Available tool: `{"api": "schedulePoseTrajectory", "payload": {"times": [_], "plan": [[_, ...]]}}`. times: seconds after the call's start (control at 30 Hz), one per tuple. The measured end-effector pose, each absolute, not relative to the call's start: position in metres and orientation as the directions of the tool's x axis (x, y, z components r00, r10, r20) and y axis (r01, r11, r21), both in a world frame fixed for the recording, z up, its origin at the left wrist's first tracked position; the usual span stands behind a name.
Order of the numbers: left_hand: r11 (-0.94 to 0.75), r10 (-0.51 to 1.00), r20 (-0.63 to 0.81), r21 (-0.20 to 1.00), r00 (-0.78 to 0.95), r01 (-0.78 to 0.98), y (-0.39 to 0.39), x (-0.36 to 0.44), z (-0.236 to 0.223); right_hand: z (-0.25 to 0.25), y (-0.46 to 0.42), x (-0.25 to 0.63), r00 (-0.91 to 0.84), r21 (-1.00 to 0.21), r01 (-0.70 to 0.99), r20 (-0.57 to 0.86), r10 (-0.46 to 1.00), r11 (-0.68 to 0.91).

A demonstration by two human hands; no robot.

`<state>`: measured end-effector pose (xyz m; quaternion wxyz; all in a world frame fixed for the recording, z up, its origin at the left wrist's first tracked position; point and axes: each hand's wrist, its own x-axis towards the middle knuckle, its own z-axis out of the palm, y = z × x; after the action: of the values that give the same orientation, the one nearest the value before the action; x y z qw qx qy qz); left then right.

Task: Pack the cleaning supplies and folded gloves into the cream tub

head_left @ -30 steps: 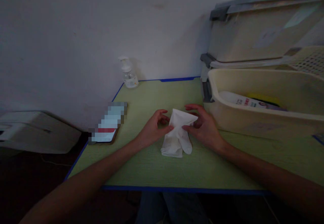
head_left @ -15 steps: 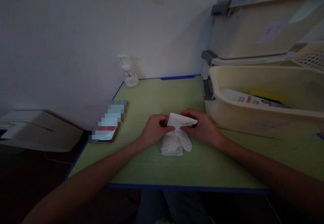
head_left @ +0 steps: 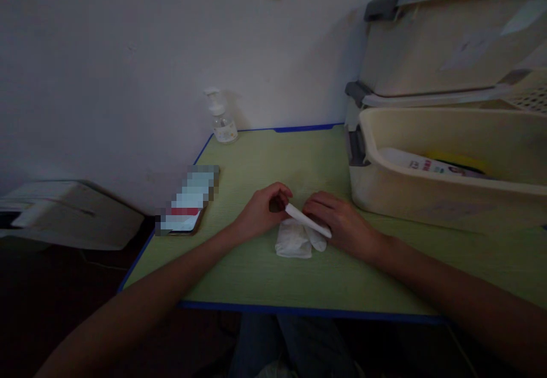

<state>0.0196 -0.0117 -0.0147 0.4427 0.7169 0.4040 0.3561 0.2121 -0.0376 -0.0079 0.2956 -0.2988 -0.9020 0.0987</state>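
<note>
A thin white glove (head_left: 294, 240) lies on the table in front of me, partly bunched, with a rounded thumb-like lobe at its right side. Its upper part is folded into a narrow raised band that slants down to the right. My left hand (head_left: 267, 210) is curled, with thumb and fingertips closed at the band's upper left end. At the right, my right hand (head_left: 337, 218) has its fingers bent against the band from behind; its thumb is hidden.
A phone (head_left: 192, 201) lies on the left side of the green table (head_left: 239, 281). A pump bottle (head_left: 224, 127) stands at the back by the wall. To the right, an open cream bin (head_left: 410, 201) holds a white packet, and a lidded box (head_left: 427, 53) rises behind it. A white case (head_left: 77, 216) sits off the table, left.
The glove's upper part, which stood up as a wide flap, is now folded down into a narrow band. My right hand has turned over, fingers bent forward. The view has shifted slightly.
</note>
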Motion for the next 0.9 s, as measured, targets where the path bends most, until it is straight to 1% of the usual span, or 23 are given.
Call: {"api": "schedulePoseTrajectory", "payload": {"times": [0.07,0.17,0.37,0.47,0.53,0.63,0.73,0.83,0.9], "plan": [[-0.29,0.875,0.143,0.92,0.462,0.265,-0.009,0.016,-0.014,-0.008,-0.038,0.212,-0.671,-0.295,0.489,0.475,0.57,0.821],[-0.3,0.87,0.144,0.914,0.472,0.273,-0.007,0.014,-0.016,-0.006,-0.039,0.212,-0.726,-0.169,0.494,0.46,0.511,0.853],[-0.319,0.858,0.157,0.909,0.489,0.268,-0.004,0.012,-0.02,0.0,-0.041,0.213,-0.82,0.04,0.476,0.38,0.427,0.879],[-0.33,0.844,0.152,0.903,0.514,0.275,-0.005,0.01,-0.014,0.0,-0.042,0.213,-0.839,0.111,0.474,0.356,0.411,0.873],[-0.339,0.81,0.118,0.894,0.575,0.294,-0.006,0.007,-0.007,0.0,-0.042,0.213,-0.836,0.103,0.484,0.349,0.424,0.869],[-0.359,0.741,0.042,0.868,0.67,0.343,-0.01,0.002,0.003,-0.002,-0.042,0.213,-0.818,0.035,0.489,0.364,0.445,0.871],[-0.39,0.71,0.004,0.835,0.705,0.388,-0.013,-0.001,0.009,-0.004,-0.041,0.214,-0.803,-0.009,0.489,0.385,0.454,0.872],[-0.417,0.679,-0.026,0.809,0.733,0.415,-0.015,-0.002,0.011,-0.004,-0.04,0.214,-0.796,-0.019,0.492,0.394,0.459,0.87],[-0.428,0.666,-0.033,0.801,0.745,0.418,-0.015,-0.003,0.01,-0.004,-0.04,0.213,-0.796,-0.006,0.493,0.4,0.454,0.87]]}}
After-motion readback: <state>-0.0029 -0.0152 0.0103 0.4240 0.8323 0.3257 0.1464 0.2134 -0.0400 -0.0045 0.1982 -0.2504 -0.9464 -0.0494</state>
